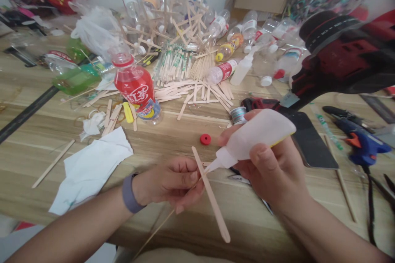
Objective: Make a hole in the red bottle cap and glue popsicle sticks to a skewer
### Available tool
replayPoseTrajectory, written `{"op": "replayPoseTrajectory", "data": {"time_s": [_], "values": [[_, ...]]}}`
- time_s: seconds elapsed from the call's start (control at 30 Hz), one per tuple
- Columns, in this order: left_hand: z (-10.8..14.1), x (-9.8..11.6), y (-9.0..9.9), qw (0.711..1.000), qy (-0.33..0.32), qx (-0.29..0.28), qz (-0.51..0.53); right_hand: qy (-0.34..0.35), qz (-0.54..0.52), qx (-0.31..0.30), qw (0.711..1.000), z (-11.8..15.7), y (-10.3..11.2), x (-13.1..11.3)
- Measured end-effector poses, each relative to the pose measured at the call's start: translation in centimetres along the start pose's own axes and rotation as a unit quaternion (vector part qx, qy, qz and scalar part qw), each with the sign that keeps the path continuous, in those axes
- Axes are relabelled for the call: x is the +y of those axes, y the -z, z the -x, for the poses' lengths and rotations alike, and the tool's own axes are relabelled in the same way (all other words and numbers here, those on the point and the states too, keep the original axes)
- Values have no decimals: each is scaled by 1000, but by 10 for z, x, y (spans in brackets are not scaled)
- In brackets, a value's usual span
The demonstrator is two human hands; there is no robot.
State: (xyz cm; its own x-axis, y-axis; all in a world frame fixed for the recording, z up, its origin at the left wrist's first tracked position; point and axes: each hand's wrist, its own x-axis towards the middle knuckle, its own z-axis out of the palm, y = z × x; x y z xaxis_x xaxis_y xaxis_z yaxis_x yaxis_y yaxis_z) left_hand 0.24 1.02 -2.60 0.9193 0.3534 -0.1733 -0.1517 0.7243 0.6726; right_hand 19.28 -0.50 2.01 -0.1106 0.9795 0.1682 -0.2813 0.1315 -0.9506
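Observation:
Between the thumb and fingers of my left hand [182, 181] is a thin bamboo skewer [157, 230], its lower end slanting down toward the table's front edge. A flat wooden craft stick [214, 205] lies across the skewer near my fingertips. My right hand [274, 168] is wrapped round a white glue bottle [262, 131], tipped so its narrow nozzle meets the place where stick and skewer cross. Whether glue is coming out cannot be made out. A red ring-shaped cap [205, 139] lies on the table just beyond my hands.
An open drink bottle [134, 86] stands left of centre, beside folded white paper [92, 168]. Loose craft sticks [191, 92] and several plastic bottles fill the back. To the right are a black phone [311, 139], a blue glue gun [361, 139] and a red-black power tool [348, 53].

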Motion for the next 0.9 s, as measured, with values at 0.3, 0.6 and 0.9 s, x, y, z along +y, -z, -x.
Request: {"op": "replayPoseTrajectory", "data": {"time_s": [0.3,0.6,0.9], "values": [[0,2,0,1000,3,-17,12,-8,-8,0,1000,1,2,1],[0,-7,5,999,-6,-15,39,-10,-3,-8,1000,0,1,1],[0,-6,5,998,-19,9,61,-20,-4,1,1000,1,1,-1]]}}
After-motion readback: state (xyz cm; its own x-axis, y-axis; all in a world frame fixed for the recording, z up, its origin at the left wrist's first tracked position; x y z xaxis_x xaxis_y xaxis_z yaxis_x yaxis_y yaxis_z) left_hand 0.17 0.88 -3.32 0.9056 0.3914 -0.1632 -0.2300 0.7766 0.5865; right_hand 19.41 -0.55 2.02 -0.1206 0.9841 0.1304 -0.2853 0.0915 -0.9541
